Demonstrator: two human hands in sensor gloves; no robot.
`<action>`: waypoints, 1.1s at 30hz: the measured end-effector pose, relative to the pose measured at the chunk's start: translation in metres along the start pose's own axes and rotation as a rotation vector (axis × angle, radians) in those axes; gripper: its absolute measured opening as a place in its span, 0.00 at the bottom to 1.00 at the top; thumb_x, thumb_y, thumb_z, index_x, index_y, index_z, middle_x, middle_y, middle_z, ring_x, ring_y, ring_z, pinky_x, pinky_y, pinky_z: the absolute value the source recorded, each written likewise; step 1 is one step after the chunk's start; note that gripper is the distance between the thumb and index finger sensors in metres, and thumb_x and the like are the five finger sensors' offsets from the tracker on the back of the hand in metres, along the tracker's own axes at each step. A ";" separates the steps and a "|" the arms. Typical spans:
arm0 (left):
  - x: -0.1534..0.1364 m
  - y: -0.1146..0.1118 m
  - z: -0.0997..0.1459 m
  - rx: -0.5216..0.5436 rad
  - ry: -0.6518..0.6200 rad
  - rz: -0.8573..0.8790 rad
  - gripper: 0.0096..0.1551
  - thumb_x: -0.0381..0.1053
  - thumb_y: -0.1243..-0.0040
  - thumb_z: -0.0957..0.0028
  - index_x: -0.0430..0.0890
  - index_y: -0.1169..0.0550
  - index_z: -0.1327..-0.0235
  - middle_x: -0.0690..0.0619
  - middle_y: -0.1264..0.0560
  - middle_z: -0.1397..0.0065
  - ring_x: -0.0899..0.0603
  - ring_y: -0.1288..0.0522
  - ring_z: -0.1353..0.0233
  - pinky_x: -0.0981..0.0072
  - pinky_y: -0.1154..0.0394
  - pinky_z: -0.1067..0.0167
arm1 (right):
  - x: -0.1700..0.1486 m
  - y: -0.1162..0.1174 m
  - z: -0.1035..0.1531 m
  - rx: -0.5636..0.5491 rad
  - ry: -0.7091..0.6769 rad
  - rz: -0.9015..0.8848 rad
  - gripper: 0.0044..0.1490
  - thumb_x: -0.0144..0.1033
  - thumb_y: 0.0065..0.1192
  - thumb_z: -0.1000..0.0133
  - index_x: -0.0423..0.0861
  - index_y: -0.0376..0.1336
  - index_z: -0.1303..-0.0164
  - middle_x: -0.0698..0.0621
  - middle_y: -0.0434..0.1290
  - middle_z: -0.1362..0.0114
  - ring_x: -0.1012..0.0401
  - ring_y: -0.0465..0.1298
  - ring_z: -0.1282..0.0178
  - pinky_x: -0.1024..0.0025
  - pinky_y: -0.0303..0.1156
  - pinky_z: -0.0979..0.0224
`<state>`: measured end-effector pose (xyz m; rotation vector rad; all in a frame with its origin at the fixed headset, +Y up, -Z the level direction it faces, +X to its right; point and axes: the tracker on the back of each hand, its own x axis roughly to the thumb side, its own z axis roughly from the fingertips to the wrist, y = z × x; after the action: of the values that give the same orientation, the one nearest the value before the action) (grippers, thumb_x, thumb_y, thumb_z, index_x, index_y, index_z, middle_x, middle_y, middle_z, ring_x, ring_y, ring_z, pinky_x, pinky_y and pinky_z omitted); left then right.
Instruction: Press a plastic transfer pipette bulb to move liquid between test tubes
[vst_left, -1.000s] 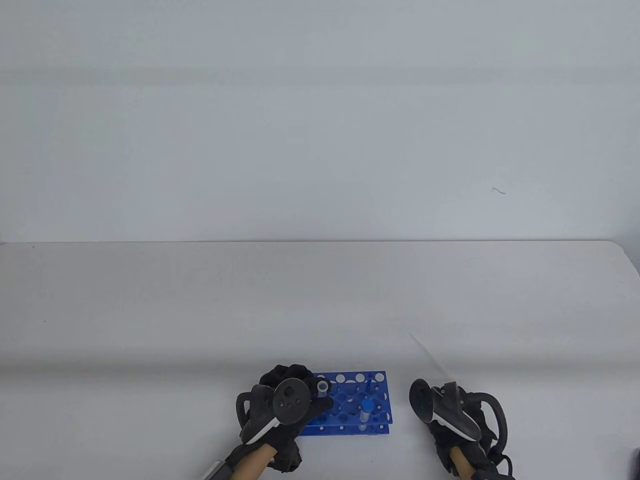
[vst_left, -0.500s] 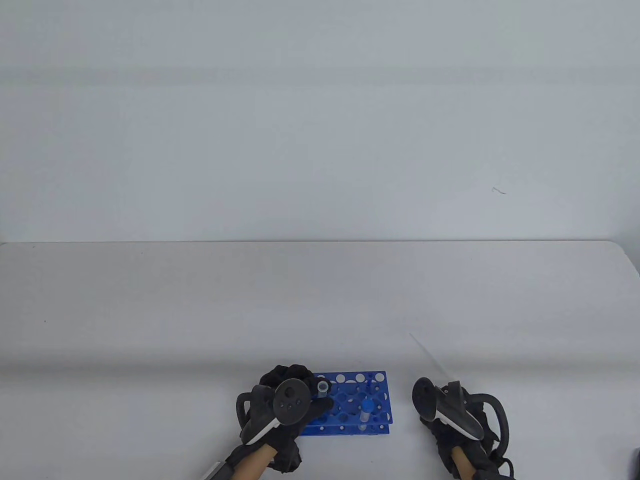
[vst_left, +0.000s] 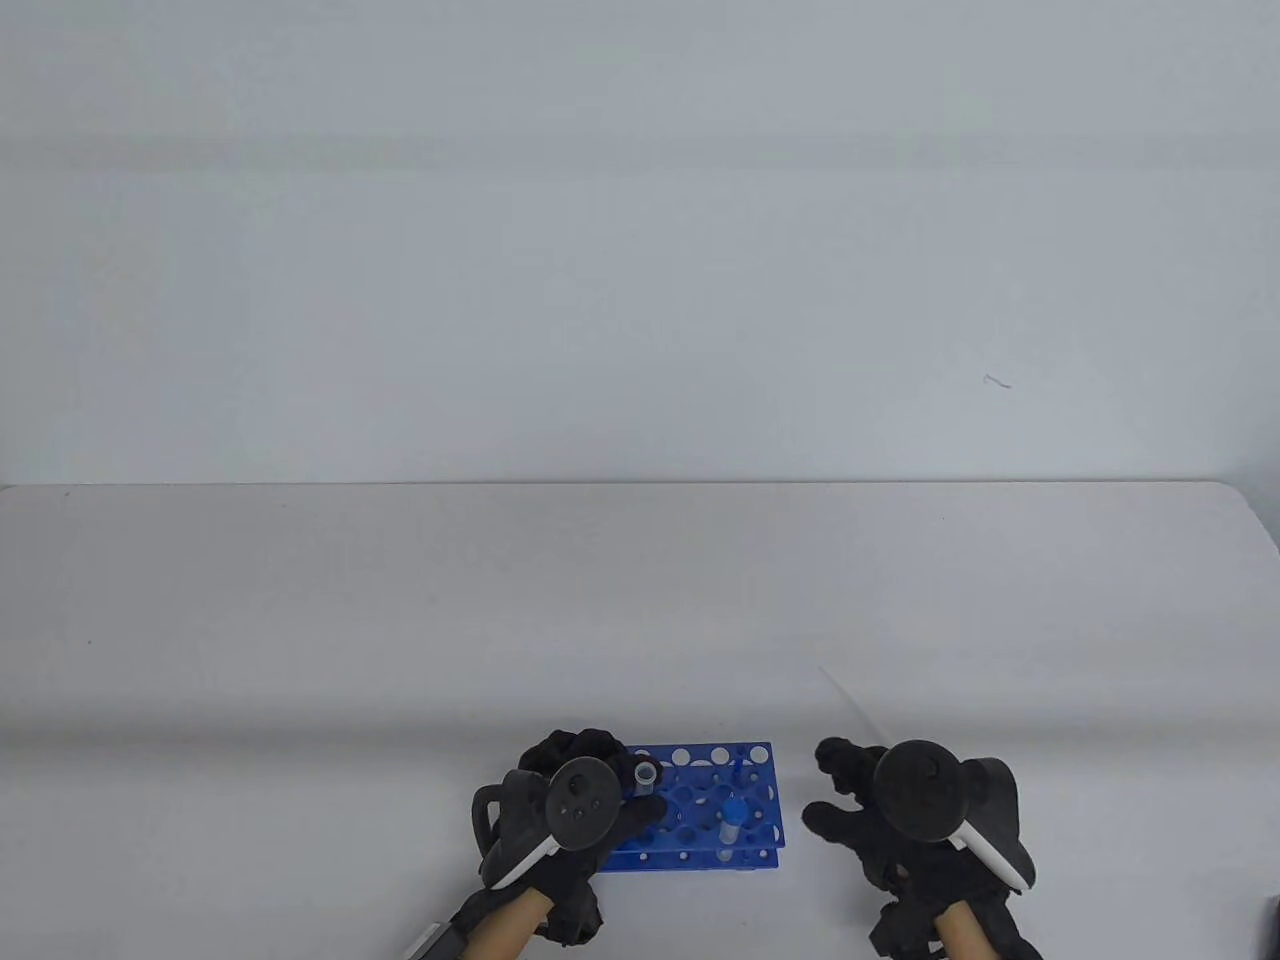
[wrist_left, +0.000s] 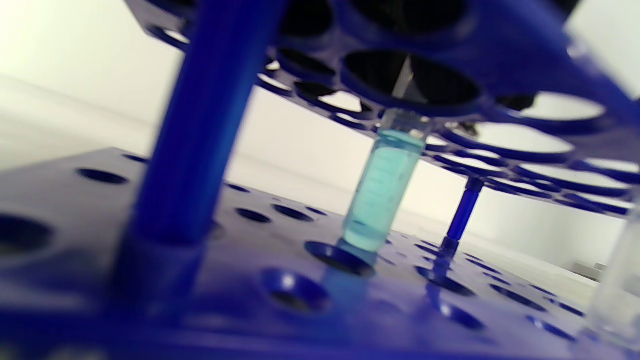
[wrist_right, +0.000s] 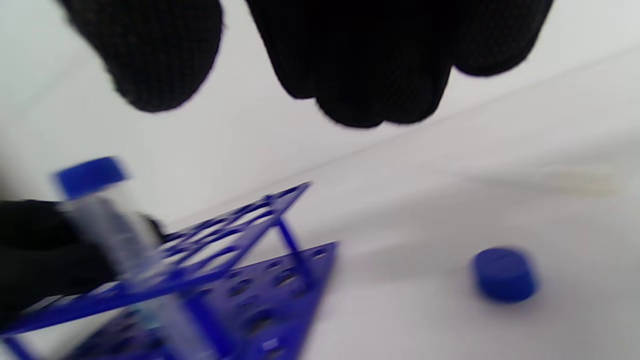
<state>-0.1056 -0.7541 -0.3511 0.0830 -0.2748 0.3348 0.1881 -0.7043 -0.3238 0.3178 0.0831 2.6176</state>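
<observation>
The right hand (vst_left: 880, 810) has rolled palm-down, fingers now spread wide and holding nothing, beside the thin clear plastic pipette (vst_left: 850, 700) lying on the white counter (vst_left: 300, 620). I judge pick-up comes next. The left hand (vst_left: 575, 810) still grips the uncapped tube (vst_left: 647, 775) in the blue rack (vst_left: 745, 760).

It looked like a lab bench. A blue test-tube rack (vst_left: 700, 805) stood on a plain white table (vst_left: 400, 620), before a bare pale wall (vst_left: 600, 250).
</observation>
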 end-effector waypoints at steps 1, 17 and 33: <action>0.000 0.000 0.000 0.000 0.000 0.000 0.29 0.69 0.41 0.56 0.65 0.23 0.40 0.63 0.33 0.30 0.49 0.37 0.33 0.45 0.45 0.23 | 0.004 0.005 -0.001 0.019 -0.018 -0.009 0.50 0.54 0.69 0.58 0.43 0.61 0.27 0.42 0.72 0.33 0.49 0.70 0.38 0.46 0.63 0.32; 0.000 0.000 0.000 0.000 -0.001 -0.001 0.29 0.69 0.41 0.56 0.65 0.23 0.40 0.63 0.33 0.30 0.49 0.37 0.33 0.45 0.45 0.23 | 0.032 0.066 -0.013 -0.129 -0.042 0.139 0.42 0.56 0.70 0.61 0.47 0.69 0.37 0.52 0.73 0.52 0.54 0.71 0.51 0.47 0.65 0.37; -0.010 0.039 0.001 -0.105 0.039 -0.086 0.47 0.71 0.38 0.58 0.55 0.29 0.23 0.53 0.37 0.18 0.42 0.38 0.24 0.38 0.43 0.21 | 0.032 0.066 -0.013 -0.137 -0.050 0.137 0.33 0.54 0.71 0.62 0.56 0.72 0.46 0.53 0.74 0.55 0.55 0.72 0.53 0.48 0.66 0.37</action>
<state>-0.1276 -0.7207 -0.3519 -0.0148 -0.2494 0.2363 0.1267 -0.7463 -0.3217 0.3507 -0.1396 2.7312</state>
